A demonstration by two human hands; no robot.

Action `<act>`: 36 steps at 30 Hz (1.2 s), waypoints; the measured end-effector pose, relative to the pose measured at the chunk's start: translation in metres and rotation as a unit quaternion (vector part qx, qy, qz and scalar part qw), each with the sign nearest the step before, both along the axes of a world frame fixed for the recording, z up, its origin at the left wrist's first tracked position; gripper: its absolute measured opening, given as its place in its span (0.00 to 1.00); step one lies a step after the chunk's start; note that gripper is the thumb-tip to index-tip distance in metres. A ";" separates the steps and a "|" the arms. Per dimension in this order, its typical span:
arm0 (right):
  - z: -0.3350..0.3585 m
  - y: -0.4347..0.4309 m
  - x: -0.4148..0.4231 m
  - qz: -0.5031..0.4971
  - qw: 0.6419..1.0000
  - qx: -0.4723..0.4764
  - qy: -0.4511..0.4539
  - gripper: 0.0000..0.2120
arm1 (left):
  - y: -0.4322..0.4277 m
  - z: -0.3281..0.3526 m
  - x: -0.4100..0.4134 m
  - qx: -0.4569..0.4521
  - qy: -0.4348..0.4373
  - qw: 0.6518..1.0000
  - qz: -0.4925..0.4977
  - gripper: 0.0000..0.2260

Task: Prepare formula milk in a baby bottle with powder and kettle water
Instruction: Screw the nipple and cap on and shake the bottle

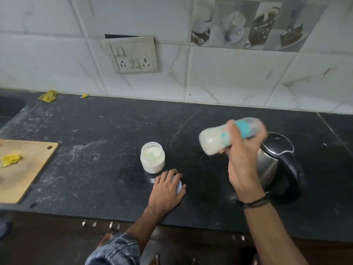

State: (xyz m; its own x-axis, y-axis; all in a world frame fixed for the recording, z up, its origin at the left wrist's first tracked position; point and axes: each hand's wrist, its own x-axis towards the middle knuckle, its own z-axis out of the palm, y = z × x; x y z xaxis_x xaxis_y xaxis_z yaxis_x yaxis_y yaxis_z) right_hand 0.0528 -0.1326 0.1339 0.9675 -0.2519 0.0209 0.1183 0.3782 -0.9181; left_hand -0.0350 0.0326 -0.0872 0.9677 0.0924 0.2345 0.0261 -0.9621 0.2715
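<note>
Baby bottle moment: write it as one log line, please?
right hand: grips tilted baby bottle | left hand: holds lid | powder jar: open

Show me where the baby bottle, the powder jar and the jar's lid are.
baby bottle (212, 139): head view, on its milky body.
powder jar (152, 161): head view, on its front wall.
jar lid (178, 185): head view, on the white edge left uncovered.

Head-worn wide view, forward and down, close over counter (107, 129)
</note>
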 end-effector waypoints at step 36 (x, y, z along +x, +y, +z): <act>0.008 -0.005 -0.001 -0.113 0.989 0.089 -0.027 0.28 | 0.000 0.002 0.001 -0.008 -0.002 1.000 0.002 0.19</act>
State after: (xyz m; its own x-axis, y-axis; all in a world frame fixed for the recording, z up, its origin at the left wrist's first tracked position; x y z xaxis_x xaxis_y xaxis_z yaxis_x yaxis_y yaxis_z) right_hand 0.0515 -0.1378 0.1416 0.8846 -0.4663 0.0071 0.2660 0.4921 -0.8289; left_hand -0.0336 0.0322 -0.0850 0.9665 0.1003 0.2363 0.0294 -0.9577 0.2862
